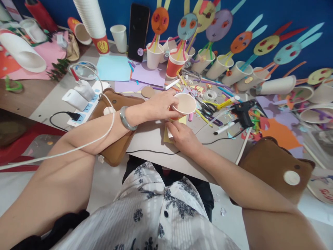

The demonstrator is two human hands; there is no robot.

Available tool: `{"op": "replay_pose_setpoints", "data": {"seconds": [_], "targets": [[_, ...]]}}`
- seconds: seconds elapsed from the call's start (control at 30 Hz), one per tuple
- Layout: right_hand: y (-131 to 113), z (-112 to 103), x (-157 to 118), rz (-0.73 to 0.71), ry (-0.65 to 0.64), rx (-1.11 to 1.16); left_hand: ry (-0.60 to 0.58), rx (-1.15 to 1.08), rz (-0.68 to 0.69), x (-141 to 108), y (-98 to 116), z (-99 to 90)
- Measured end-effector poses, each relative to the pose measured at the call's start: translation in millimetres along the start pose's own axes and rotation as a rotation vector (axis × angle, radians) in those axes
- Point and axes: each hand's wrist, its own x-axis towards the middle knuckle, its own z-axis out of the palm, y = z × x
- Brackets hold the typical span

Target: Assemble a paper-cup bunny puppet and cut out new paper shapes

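My left hand (pixel 166 106), with a bangle on the wrist, has its thumb and fingers closed around a paper cup (pixel 185 102). The cup's open mouth faces up toward me. Just below it, my right hand (pixel 186 138) is closed, its fingertips close to the cup's lower part. A white marker-like stick (pixel 170 134) shows under those fingers, over a piece of yellow paper (pixel 167 137). Much of the cup's wall is hidden by my hands. Behind the left hand lie a round brown disc (pixel 147 91) and a white marker (pixel 172 84).
Rabbit-faced paper cups (pixel 177 66) line the back. Scissors (pixel 207 107), paper scraps and a black glue gun (pixel 243 113) lie to the right, its cord trailing in front. A power strip (pixel 84 111), stacked cups (pixel 92 24) and a phone (pixel 138 33) stand left of the middle.
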Motion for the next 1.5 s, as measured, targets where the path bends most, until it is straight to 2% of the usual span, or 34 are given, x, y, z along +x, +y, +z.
{"op": "replay_pose_setpoints", "data": {"seconds": [0.6, 0.8, 1.0, 1.2, 1.37, 1.5], "targets": [[3.5, 1.2, -4.3, -0.001, -0.007, 0.040, -0.006, -0.039, -0.004, 0.4, -0.9, -0.4], [3.9, -0.4, -6.9, -0.041, 0.054, -0.025, -0.001, -0.038, 0.001, 0.0, -1.2, -0.2], [4.4, -2.8, -11.1, 0.010, 0.024, 0.041, 0.004, -0.030, 0.006, -0.3, -1.4, 0.2], [4.3, -2.7, -13.1, 0.019, 0.114, -0.039, -0.015, -0.027, -0.020, -0.8, -0.7, -0.6], [7.6, -5.7, -13.8, 0.029, 0.135, -0.022, -0.019, -0.024, -0.019, -1.6, 2.6, -2.4], [9.6, -11.7, -13.3, 0.002, 0.202, -0.030, -0.042, 0.007, -0.051, -1.7, 6.6, -4.4]]}}
